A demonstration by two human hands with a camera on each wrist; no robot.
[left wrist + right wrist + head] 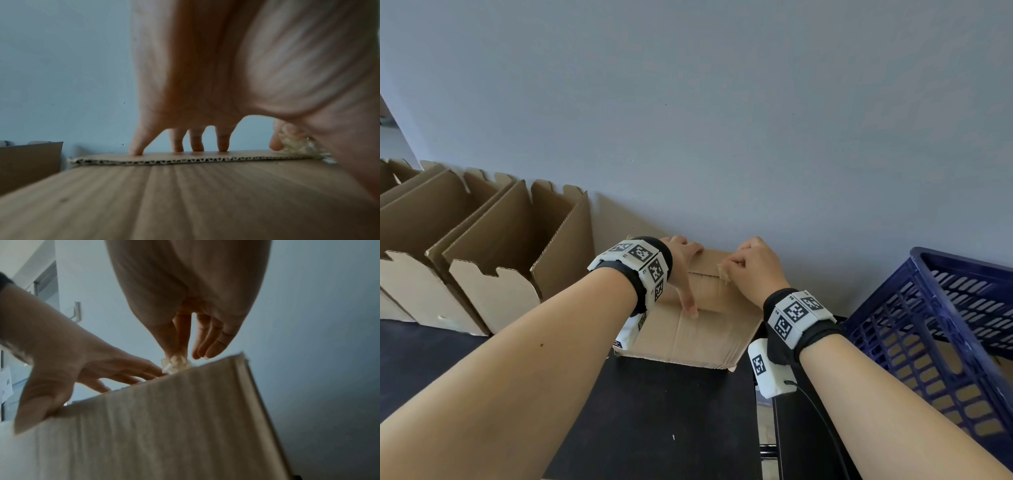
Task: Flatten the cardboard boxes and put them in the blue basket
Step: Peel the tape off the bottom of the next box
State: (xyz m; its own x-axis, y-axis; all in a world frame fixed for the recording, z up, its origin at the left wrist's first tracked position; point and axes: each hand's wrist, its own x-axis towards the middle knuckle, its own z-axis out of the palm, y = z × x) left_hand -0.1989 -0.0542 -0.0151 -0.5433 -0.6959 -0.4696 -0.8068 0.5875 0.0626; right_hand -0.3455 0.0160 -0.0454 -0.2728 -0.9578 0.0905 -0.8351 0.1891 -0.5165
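Observation:
A closed cardboard box (698, 335) stands on the black table (654, 411) against the wall. My left hand (683, 267) rests on its top, fingers (179, 142) straight and pressing the far flap, thumb down the front face. At the top seam, the thumb and forefinger of my right hand (727, 270) pinch a crumpled strip of clear tape (176, 364), which still sticks to the box edge; the tape (298, 144) also shows beside my left palm. The blue basket (945, 325) stands tilted at the right of the box.
Several open cardboard boxes (500, 257) stand in a row along the wall at the left. The grey wall rises right behind the box. A black cable runs from my right wrist camera across the table's right edge (774, 428).

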